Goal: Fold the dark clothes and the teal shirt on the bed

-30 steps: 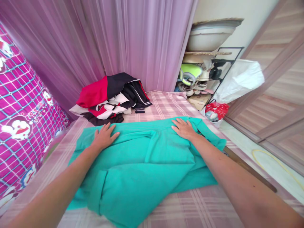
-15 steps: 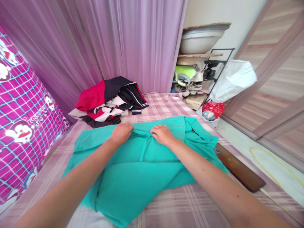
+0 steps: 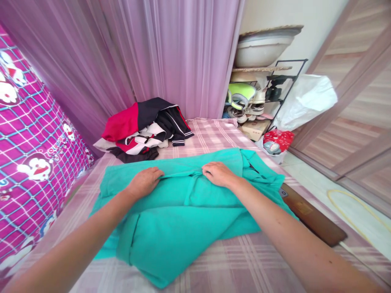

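Note:
A teal green shirt (image 3: pixel 183 236) lies spread and partly folded on the plaid bed sheet (image 3: pixel 226 268). My left hand (image 3: pixel 146 181) pinches a folded edge of it left of the middle. Right of the middle, my right hand (image 3: pixel 219 174) grips the same edge with curled fingers. Between both hands the cloth edge runs fairly straight, with a crease dropping below it. The shirt's collar part seems to lie at the right end, though I cannot make it out fully. My fingertips are partly hidden in the cloth.
Dark, red and white clothes (image 3: pixel 143 130) lie heaped behind the shirt. A brown phone (image 3: pixel 314 215) with a cable lies at the bed's right edge. A pink patterned cushion or bedding (image 3: pixel 36 162) rises at left. A shoe rack (image 3: pixel 259 93) stands beyond the bed, before the wardrobe (image 3: pixel 345 118).
My hands have moved apart, the left one leftward and slightly nearer me. The shirt's held edge is drawn straighter between them. The view has shifted a little.

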